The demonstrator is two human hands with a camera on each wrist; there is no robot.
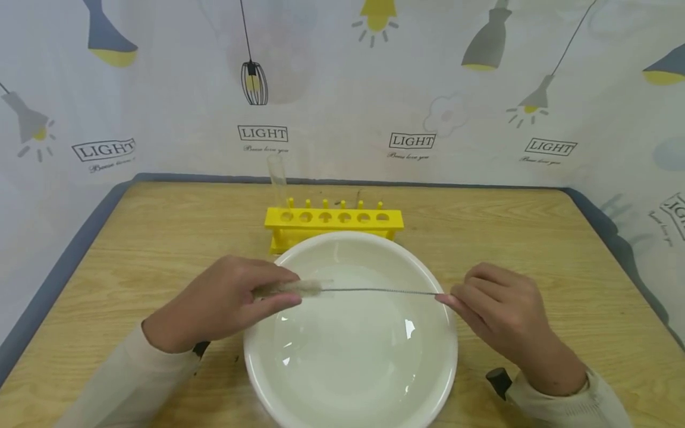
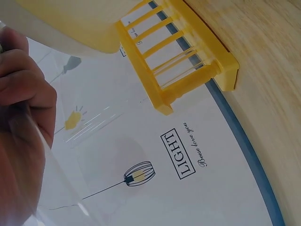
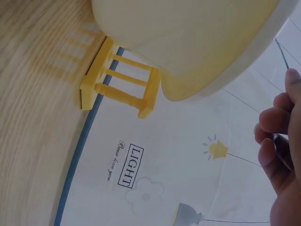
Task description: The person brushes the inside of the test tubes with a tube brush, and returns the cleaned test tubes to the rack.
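Above a white basin, my left hand grips a clear test tube lying nearly level, mouth to the right. The pale bristles of a test tube brush sit inside the tube, partly hidden by the fingers. From the mouth runs the brush's thin twisted wire. At the basin's right rim my right hand pinches the wire's far end between thumb and fingers. The right wrist view shows the wire meeting the fingertips of the right hand. Bright glints in the basin look like clear water.
Just behind the basin stands a yellow test tube rack. Another clear test tube stands upright at its left end. A wooden table carries everything, with a lamp-patterned cloth hanging behind and at both sides.
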